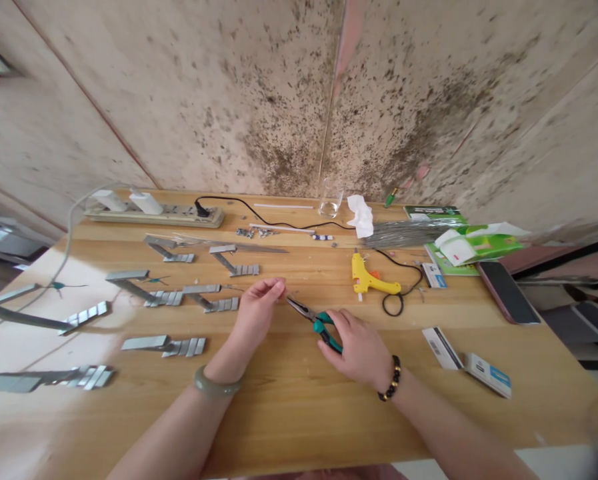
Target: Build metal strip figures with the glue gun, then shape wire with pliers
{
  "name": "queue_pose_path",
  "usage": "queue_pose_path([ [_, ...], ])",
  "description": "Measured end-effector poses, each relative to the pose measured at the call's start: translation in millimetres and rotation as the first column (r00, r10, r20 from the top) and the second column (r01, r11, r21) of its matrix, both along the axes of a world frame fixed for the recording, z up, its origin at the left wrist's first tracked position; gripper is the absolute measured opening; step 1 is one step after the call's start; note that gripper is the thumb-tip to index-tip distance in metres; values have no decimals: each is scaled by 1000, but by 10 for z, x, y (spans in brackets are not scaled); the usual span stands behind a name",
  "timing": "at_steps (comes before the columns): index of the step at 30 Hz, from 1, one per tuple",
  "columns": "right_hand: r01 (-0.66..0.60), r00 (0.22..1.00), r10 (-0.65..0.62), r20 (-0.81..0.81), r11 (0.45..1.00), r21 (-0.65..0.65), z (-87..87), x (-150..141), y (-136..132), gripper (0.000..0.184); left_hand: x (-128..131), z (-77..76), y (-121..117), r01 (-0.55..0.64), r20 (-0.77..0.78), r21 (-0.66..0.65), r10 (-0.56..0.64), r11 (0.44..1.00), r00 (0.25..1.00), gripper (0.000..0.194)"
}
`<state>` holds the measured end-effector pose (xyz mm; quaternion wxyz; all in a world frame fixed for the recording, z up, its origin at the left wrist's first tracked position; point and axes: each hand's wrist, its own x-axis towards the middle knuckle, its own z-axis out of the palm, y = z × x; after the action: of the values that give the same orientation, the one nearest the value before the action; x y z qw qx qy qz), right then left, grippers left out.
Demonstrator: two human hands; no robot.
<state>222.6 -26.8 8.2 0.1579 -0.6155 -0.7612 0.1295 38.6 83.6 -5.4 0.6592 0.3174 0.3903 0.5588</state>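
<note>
My right hand (361,347) is wrapped around the green-and-black handles of long-nose pliers (303,309), whose jaws point up and left. Just beyond their tip, my left hand (259,303) is closed in a pinch. A thin wire (235,288) shows at the left side of that hand; most of it is hidden by the fingers. Whether the jaws touch the wire I cannot tell. Left of my hands stand several grey angular strip models with segmented bases, among them one close to my left wrist (203,291).
A yellow glue gun (371,277) with a black cord lies beyond the pliers. Behind it are a bundle of wires (409,233), a crumpled tissue (361,217) and a glass (330,202). A phone (509,293) and small boxes (489,375) lie right; a power strip (173,217) sits back left.
</note>
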Motion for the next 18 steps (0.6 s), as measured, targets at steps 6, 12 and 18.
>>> queue_pose_path([
  [6, -56, 963, 38, -266, 997, -59, 42, 4, -7, 40, -50, 52, 12, 139, 206, -59, -124, 989, 971, 19],
  [12, -190, 752, -34, -658, 945, -267, 71, 32, 12, 26, -59, 74, -5, 193, 313, -64, -164, 979, 935, 23],
  [18, -458, 408, -321, -855, 738, -495, 21, 43, 26, 39, -56, 93, -18, 206, 352, -50, -175, 977, 919, 26],
])
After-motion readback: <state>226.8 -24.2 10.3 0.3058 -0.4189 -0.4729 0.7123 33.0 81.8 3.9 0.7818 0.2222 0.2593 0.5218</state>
